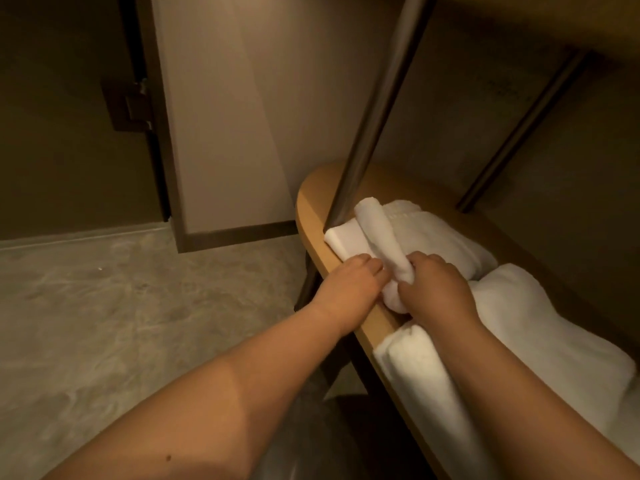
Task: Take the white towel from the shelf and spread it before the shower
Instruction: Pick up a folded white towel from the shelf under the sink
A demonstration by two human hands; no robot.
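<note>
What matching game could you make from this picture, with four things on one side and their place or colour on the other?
Things:
1. rolled towel
2. shelf
3. floor
4. metal post

Descriptions:
A. mottled grey
B. gripped by the right hand
C. tan wood, carrying white towels
D. rising from the shelf

Pairs: 1-B, 2-C, 3-A, 4-D

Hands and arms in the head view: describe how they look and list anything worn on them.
The left forearm and right forearm are bare as far up as the view reaches: no sleeves, watch or bracelet. The left hand and right hand wear no gloves, and no ring shows, though the fingertips are hidden. A small dark spot marks the left forearm low in the frame.
</note>
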